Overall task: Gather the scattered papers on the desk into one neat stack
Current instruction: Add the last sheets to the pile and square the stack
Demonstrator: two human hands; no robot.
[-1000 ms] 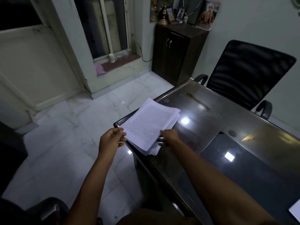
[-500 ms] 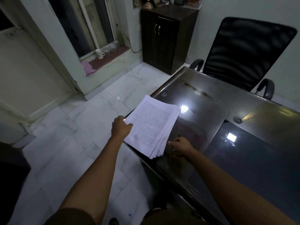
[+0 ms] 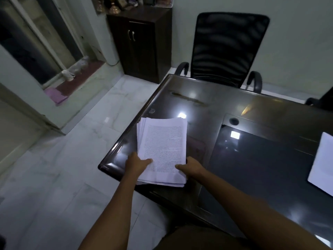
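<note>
A thick stack of printed white papers [image 3: 163, 147] lies at the near left corner of the dark glossy desk [image 3: 252, 159], its near end sticking out past the desk's edge. My left hand [image 3: 137, 164] grips the stack's lower left edge, thumb lying on the top sheet. My right hand [image 3: 191, 168] grips the lower right edge, thumb also on top. The sheets are slightly fanned along the left side. A separate white sheet [image 3: 322, 163] lies on the desk at the far right, partly cut off by the frame.
A black mesh office chair [image 3: 227, 49] stands behind the desk. A dark wooden cabinet [image 3: 140, 44] is against the back wall. White marble floor [image 3: 63, 168] lies to the left, with a window ledge beyond it.
The stack has turned from slanted to nearly square with me. My right hand moved off the desk surface onto the stack's lower right edge; my left hand shifted down to the lower left edge.
</note>
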